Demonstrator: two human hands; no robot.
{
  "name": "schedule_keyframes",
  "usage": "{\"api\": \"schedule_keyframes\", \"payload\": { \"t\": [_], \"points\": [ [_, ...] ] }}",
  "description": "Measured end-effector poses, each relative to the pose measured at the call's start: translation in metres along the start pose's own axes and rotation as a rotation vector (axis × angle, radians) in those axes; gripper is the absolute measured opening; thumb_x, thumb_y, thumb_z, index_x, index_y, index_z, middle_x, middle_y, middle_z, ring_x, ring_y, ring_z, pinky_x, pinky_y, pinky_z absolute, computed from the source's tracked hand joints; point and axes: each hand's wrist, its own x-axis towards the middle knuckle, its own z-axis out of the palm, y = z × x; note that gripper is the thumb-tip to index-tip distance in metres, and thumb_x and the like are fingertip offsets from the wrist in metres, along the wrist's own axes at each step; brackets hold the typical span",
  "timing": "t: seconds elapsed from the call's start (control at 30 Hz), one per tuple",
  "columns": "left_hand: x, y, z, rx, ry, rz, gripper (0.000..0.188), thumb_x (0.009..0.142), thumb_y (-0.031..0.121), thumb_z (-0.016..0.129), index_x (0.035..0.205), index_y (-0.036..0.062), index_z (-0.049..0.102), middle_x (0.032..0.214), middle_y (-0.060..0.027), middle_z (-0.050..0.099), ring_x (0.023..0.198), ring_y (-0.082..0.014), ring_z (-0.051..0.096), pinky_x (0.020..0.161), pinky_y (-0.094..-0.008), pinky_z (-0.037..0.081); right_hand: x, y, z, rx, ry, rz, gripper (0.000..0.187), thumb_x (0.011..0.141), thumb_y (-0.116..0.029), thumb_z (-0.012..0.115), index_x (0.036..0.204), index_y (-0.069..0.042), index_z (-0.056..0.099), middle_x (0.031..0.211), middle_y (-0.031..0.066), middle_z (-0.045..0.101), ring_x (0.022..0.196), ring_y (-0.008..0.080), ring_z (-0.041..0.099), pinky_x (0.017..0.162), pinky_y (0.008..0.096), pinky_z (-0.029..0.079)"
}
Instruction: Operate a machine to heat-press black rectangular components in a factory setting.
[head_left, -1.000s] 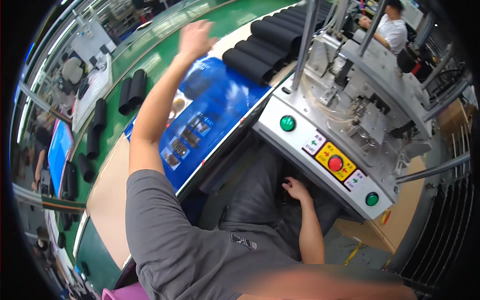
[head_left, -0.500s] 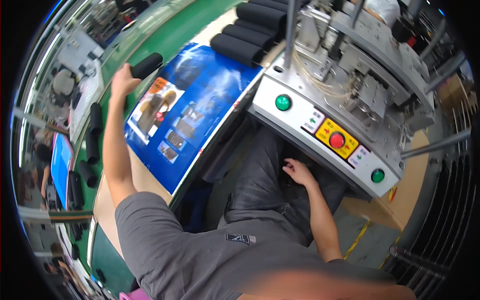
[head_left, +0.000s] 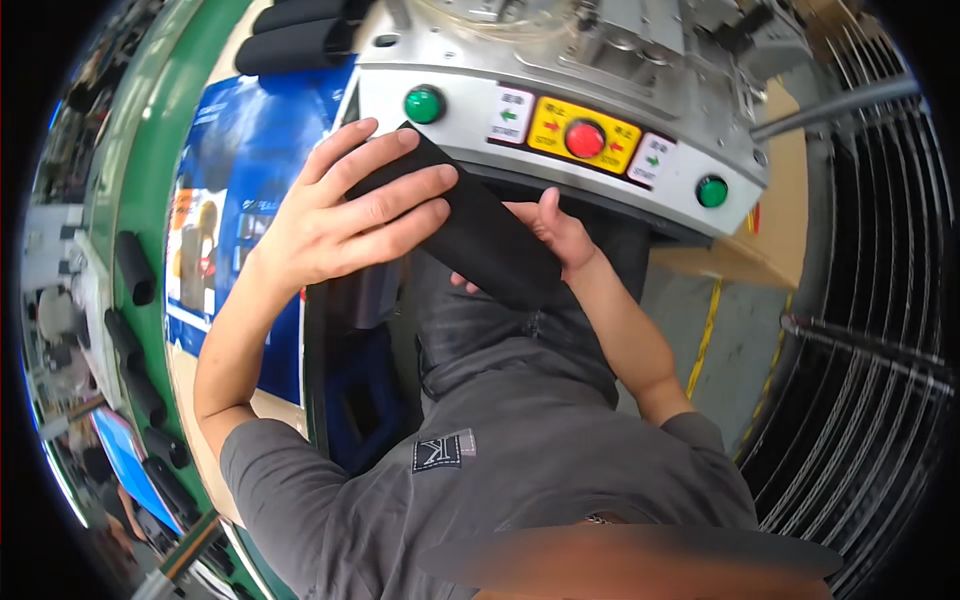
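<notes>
Beyond both hands stands a brushed-metal machine housing, its front panel carrying two round green buttons and a red one. To the left of the left hand lies a glossy blue printed sheet. The matte black foam sleeve, long and flat, spans between the hands. Left hand lies over its upper end, fingers extended. Right hand grips its lower end from beneath.
</notes>
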Motion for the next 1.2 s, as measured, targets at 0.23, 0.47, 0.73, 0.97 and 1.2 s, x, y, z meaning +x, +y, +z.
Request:
{"api": "schedule_keyframes", "payload": {
  "t": [0.23, 0.47, 0.73, 0.97, 1.2],
  "points": [
    [-0.013, 0.016, 0.047, -0.236, 0.136, -0.303, 0.050, 0.090, 0.022, 0.087, 0.135, 0.0134, 0.069, 0.142, -0.0099, 0.072, 0.138, -0.0314, 0.063, 0.122, -0.0520, 0.048, -0.031, -0.003, 0.021, -0.133, 0.186, 0.144, 0.084, 0.096, -0.032, 0.085, 0.162, 0.001, 0.045, 0.138, 0.0213, 0.068, 0.118, 0.0356, 0.074, 0.101, 0.0417, 0.061],
    [-0.045, 0.005, 0.065, -1.967, 0.096, -0.893, 0.057, 0.087, 0.018, 0.090, 0.137, 0.0034, 0.067, 0.130, -0.0143, 0.075, 0.118, -0.0230, 0.071, 0.103, -0.0375, 0.055, -0.012, -0.030, 0.072, -1.450, 0.193, -0.139, 0.096, 0.078, -0.017, 0.096, 0.161, -0.003, 0.049, 0.139, 0.0167, 0.068, 0.124, 0.0287, 0.068, 0.107, 0.0403, 0.056],
    [-0.062, 0.005, 0.066, -1.702, -0.349, -0.693, 0.062, 0.087, 0.012, 0.090, 0.142, 0.0009, 0.064, 0.111, -0.0082, 0.076, 0.091, -0.0140, 0.072, 0.084, -0.0266, 0.053, 0.041, -0.077, 0.120, -2.174, -0.282, -0.063, 0.106, 0.078, -0.027, 0.098, 0.168, -0.011, 0.044, 0.142, 0.0188, 0.067, 0.128, 0.0296, 0.067, 0.109, 0.0412, 0.055],
    [-0.036, 0.015, 0.058, -1.880, 0.258, -0.910, 0.062, 0.085, 0.012, 0.094, 0.139, 0.0014, 0.065, 0.111, -0.0039, 0.070, 0.096, -0.0131, 0.064, 0.093, -0.0279, 0.051, 0.049, -0.012, 0.096, -1.513, 0.421, -0.600, 0.103, 0.075, -0.023, 0.100, 0.162, -0.006, 0.048, 0.143, 0.0156, 0.067, 0.128, 0.0289, 0.065, 0.110, 0.0404, 0.053],
    [-0.051, 0.009, 0.068, -1.403, 0.133, -0.883, 0.072, 0.081, 0.011, 0.095, 0.143, 0.0005, 0.062, 0.123, -0.0064, 0.070, 0.112, -0.0162, 0.063, 0.105, -0.0322, 0.048, 0.048, 0.026, 0.063, -0.719, 0.565, -0.175, 0.100, 0.077, -0.010, 0.097, 0.162, -0.005, 0.044, 0.146, 0.0151, 0.065, 0.130, 0.0297, 0.064, 0.114, 0.0413, 0.049]
  ]
}}
